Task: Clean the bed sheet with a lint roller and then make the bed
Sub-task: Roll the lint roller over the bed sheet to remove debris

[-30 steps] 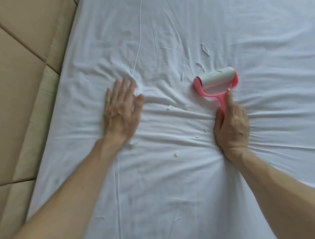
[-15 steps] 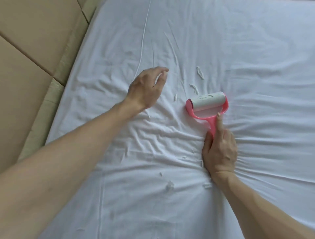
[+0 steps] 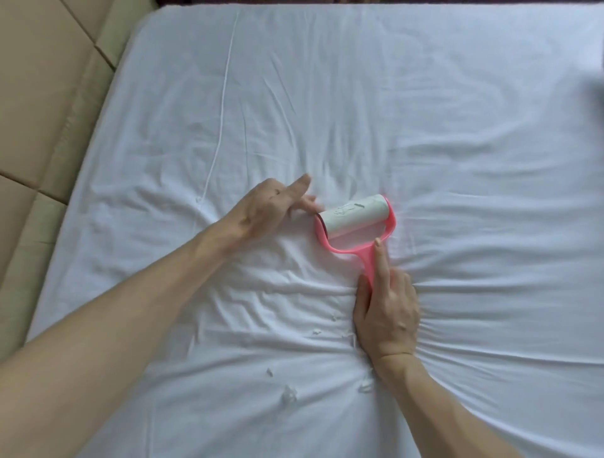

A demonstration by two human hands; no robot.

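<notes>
Head view cuts both of our forearms off at the lower frame edge. The lower part of the handle [image 3: 368, 261] is buried inside our right hand [image 3: 387, 313]. Our left hand [image 3: 271, 207] is slightly blurred, so we cannot tell whether its fingertips [image 3: 310, 206] touch the near end of the drum or only the cloth just beside it. A grey smudge [image 3: 598, 94] at the right edge is too blurred to identify, and a dark strip [image 3: 327, 2] beyond the mattress's far end shows too little to name.

The lint roller [image 3: 354, 219] lies on the bed sheet [image 3: 457, 130] near the middle, with its white drum pointing away from us and tilted up to the right. White flecks are stuck on its paper. Our right hand grips the pink handle from below, with the index finger [image 3: 381, 261] laid straight along it towards the fork. Our left hand sits just left of the drum with its fingers loosely extended and the thumb lifted, and it grasps nothing we can see.

The sheet is white and creased, and its folds gather towards our right wrist. A long seam runs up it on the left. Small white scraps [image 3: 289, 395] lie scattered on it closer to us, between the two arms. Beige padded panels [image 3: 39, 98] border the bed on the left.
</notes>
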